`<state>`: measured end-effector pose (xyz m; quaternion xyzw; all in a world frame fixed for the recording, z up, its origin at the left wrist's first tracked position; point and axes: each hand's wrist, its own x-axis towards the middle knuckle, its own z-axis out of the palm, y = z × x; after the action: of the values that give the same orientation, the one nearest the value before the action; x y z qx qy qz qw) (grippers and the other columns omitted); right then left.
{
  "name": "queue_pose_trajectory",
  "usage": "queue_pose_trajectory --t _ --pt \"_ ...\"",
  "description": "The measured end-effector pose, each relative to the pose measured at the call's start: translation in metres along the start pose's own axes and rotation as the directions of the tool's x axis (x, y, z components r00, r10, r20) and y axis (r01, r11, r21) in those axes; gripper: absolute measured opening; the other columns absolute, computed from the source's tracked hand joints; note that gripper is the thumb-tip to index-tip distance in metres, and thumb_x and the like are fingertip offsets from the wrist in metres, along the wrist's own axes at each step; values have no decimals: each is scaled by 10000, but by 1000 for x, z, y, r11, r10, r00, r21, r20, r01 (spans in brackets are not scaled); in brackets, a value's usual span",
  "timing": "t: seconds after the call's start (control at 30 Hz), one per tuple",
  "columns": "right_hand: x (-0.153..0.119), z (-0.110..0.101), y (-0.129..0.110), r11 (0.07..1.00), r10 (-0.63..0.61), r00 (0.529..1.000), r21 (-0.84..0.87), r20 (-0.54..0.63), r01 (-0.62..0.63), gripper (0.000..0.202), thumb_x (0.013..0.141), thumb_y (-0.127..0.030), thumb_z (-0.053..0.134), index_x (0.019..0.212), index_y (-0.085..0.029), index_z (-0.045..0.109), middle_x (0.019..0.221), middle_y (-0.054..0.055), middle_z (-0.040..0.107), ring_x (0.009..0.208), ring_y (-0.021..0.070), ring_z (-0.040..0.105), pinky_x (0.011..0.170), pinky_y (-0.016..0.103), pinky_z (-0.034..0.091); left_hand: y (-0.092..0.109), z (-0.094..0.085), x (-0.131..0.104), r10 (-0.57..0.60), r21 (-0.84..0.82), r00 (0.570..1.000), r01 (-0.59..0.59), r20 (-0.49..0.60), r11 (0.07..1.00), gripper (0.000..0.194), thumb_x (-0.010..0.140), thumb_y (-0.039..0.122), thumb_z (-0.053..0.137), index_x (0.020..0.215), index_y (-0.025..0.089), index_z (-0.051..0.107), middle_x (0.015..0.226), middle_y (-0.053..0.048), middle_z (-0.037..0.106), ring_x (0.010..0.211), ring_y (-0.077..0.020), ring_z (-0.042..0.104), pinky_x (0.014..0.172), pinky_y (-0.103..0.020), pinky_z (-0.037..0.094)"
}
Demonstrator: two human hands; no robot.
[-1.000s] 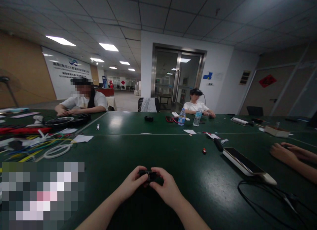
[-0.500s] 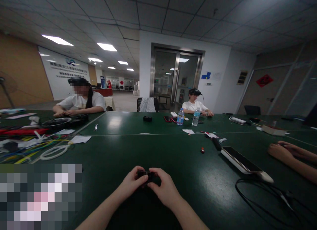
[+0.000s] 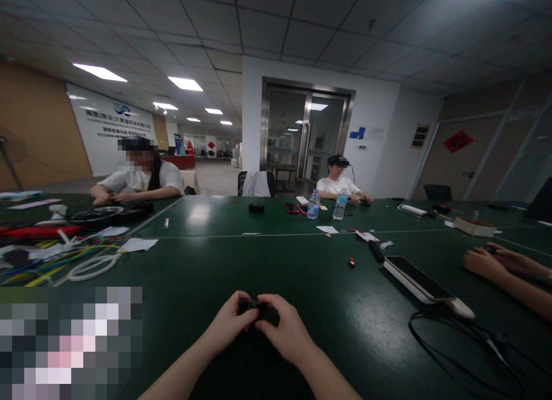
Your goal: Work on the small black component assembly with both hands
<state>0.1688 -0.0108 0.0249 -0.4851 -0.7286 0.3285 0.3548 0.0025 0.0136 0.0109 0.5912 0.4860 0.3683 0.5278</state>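
Note:
Low in the middle of the head view, a small black object sits between my two hands, just above the dark green table. Its kind cannot be made out. My left hand is closed on its left side, with the thumb laid across the near face. From the right, the fingertips of my right hand pinch it, index finger on top and thumb below. Much of the object is covered by my fingers. Beyond my hands to the right lies a small red and silver piece.
On the right are a phone on a white block, a black cable and another person's hands. Water bottles stand further back. Tangled wires and papers are at left. Two people sit across the table.
My hands stay around the black object, with only a slight shift of fingers and object. The whole view has tilted a little. At right, the other person's hands have moved slightly.

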Motion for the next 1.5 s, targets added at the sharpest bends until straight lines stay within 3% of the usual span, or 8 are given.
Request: queue_pose_trajectory --t 0.33,0.73,1.0,1.23,1.5 --pt "3 3 8 1000 12 1000 2 -19 -12 430 698 -220 612 1118 -277 535 1095 0 586 1049 196 525 917 337 408 2 -3 -2 -9 -37 999 10 42 999 323 687 381 609 878 161 471 720 26 535 571 -103 511 560 -263 416" --pt "4 4 14 1000 -21 1000 0 -19 21 424 724 -191 574 1133 -290 520 1123 -5 576 1071 195 516 929 345 398 2 -4 -2 1 -98 998 5 60 995 251 706 330 586 861 159 487 687 17 569 598 -127 550 607 -297 443" --pt "3 0 6 996 -86 996 -3 1 86 295 750 -173 541 1016 -285 606 1067 2 602 1039 187 529 938 358 397 2 -4 -3 47 -161 996 -34 76 986 293 705 416 569 852 175 492 642 17 580 626 -151 568 604 -297 433" --pt "3 0 8 997 -72 997 8 10 72 276 770 -194 531 1014 -300 607 1079 -7 591 1045 183 527 933 351 398 -3 -12 -7 54 -192 982 -18 181 981 403 670 306 666 997 206 452 826 3 593 764 -160 581 717 -315 443" --pt "4 0 8 996 -92 996 21 3 92 263 786 -200 505 1022 -277 594 1080 2 592 1045 182 528 931 346 400 -4 -12 -10 62 -185 984 -31 168 982 530 692 284 650 1133 225 361 860 -13 603 783 -168 579 722 -314 421"
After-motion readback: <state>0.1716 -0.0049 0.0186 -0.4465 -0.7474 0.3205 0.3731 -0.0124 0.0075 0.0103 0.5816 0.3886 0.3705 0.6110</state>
